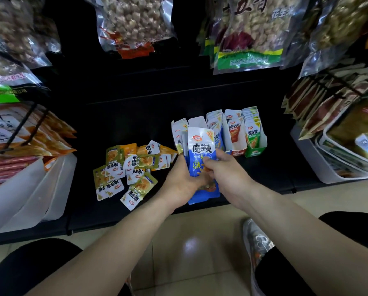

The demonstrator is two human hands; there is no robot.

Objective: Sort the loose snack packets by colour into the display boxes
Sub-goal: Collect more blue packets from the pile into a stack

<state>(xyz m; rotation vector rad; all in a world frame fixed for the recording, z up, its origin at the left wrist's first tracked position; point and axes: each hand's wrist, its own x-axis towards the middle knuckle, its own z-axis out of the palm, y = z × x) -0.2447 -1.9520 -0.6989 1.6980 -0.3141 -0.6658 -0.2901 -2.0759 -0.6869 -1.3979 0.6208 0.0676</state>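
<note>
Both hands hold a stack of blue snack packets (200,150) upright over the front of the black shelf. My left hand (183,180) cups the stack from below and behind. My right hand (221,169) pinches it from the right. A blue packet (206,194) lies flat under the hands. Behind stand the display boxes: a blue box (216,129), a red box (235,133) and a green box (253,135), each filled with matching packets. A pile of loose yellow and orange packets (131,167) lies to the left of the hands.
White plastic bins stand at the left (39,189) and right (328,167) ends of the shelf (275,167). Large bags of nuts (133,22) hang overhead. Below are the tiled floor, my knees and a grey shoe (255,242).
</note>
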